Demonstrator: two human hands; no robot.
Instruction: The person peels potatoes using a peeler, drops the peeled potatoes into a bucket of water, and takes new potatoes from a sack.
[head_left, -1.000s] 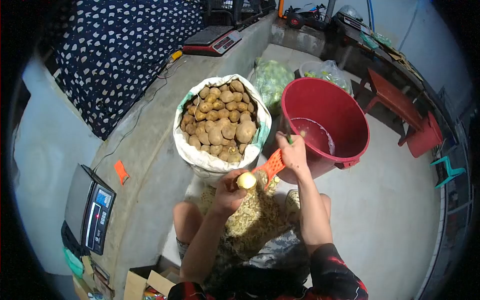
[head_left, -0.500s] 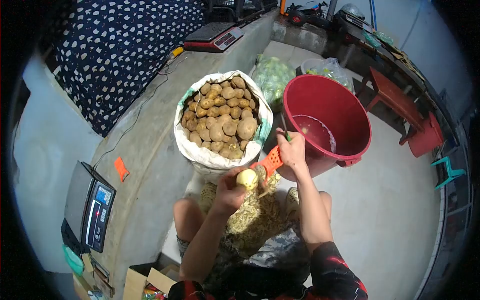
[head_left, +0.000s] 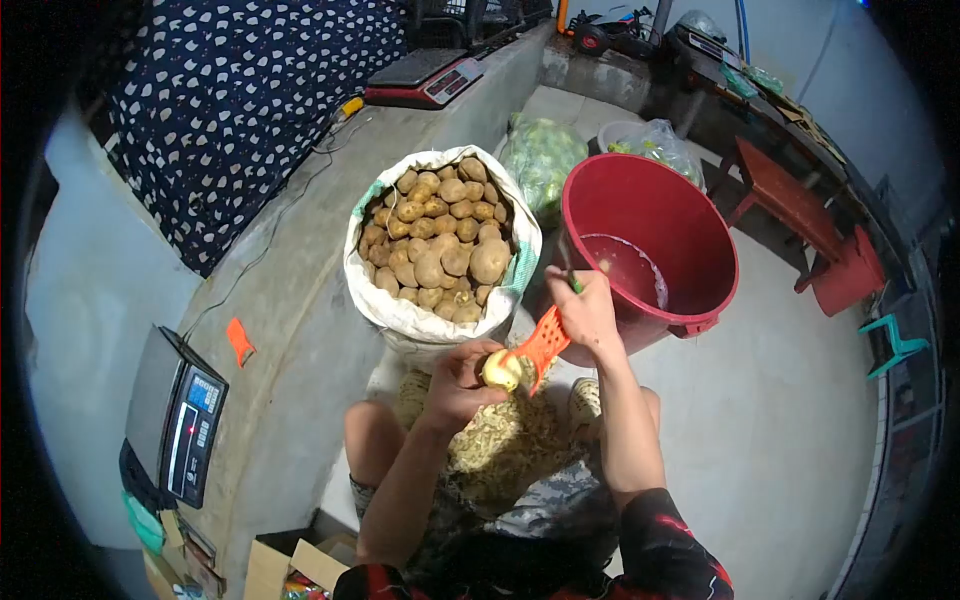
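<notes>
My left hand point(head_left: 460, 388) is closed around a mostly peeled, pale yellow potato point(head_left: 503, 372). My right hand point(head_left: 588, 310) grips an orange peeler point(head_left: 545, 343) whose end touches the potato. A thin tool with a green handle point(head_left: 575, 283), perhaps a knife, also pokes out of that hand. Below both hands, a heap of peelings point(head_left: 505, 440) lies between my feet. A white sack point(head_left: 400, 318) full of unpeeled potatoes point(head_left: 430, 268) stands just ahead of my left hand. Beyond my right hand is a large red tub point(head_left: 690, 235) with some water inside.
Behind the tub are a bag of green vegetables point(head_left: 543, 160) and a clear plastic bag point(head_left: 665, 150). On the concrete ledge point(head_left: 300, 260) at left sit a digital scale point(head_left: 185, 420), an orange piece point(head_left: 240, 342) and another scale point(head_left: 425, 78). A red stool point(head_left: 790, 200) stands right.
The peeler has come down onto the potato, and the potato has turned slightly in my left hand. A strip of peel that hung near the peeler no longer shows.
</notes>
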